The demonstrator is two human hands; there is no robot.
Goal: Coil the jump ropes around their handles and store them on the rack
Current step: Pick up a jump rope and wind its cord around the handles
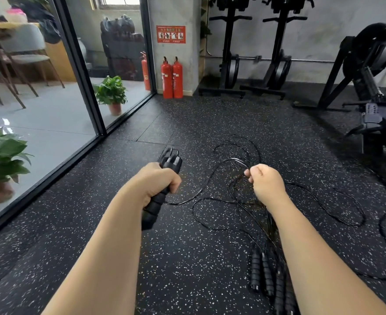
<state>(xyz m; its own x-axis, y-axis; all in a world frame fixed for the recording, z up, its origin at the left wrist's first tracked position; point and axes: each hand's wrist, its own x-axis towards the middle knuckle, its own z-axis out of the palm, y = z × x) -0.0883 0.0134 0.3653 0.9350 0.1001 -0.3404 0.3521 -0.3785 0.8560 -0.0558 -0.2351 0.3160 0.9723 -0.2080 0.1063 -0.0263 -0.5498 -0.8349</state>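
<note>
My left hand [158, 183] grips a pair of black foam jump-rope handles [162, 189], held together and tilted, with a few turns of thin black cord wound near their top end. The cord [201, 189] runs from the handles to my right hand [266, 181], which pinches a bend of it at the fingertips. More black cords [324, 205] lie loose and tangled on the speckled floor. Several other black handles [261, 272] lie on the floor beside my right forearm, partly hidden by it. No rack for ropes is in view.
A glass partition with a black frame [96, 123] runs along the left, potted plants [111, 92] behind it. Two red fire extinguishers [171, 78] stand at the pillar. Upright exercise machines [228, 64] line the back wall; a rowing machine [369, 83] stands at the right.
</note>
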